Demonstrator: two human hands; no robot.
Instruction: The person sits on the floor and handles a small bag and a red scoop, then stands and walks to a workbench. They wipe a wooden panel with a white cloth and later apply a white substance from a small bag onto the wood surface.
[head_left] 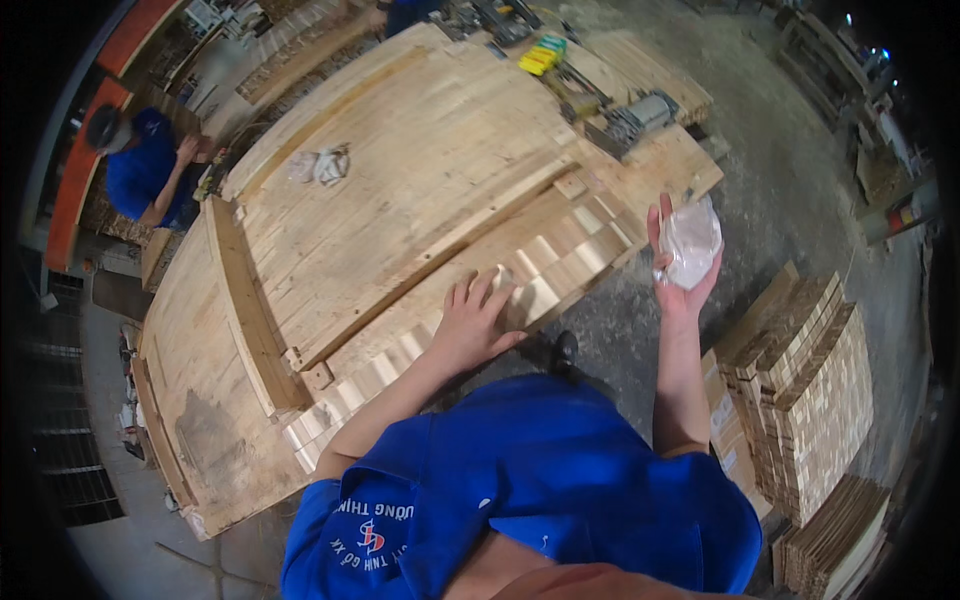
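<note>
My left hand (474,322) lies palm down with its fingers spread. It rests on a row of short light wood blocks (534,288) set side by side along the near edge of the workbench (420,180). Off the bench to the right, my right hand (684,292) is raised and curled round a whitish translucent wad (692,243) that looks like crumpled plastic. Its thumb and fingers show at the left side of the wad. A wooden rail (440,262) runs behind the blocks, parallel to them.
A crumpled pale rag (322,165) lies on the bench. Beyond stand a grey power tool (642,118) and a yellow-green pack (543,55). Stacked wood panels (815,400) stand on the floor at right. A person in blue (150,165) works at far left.
</note>
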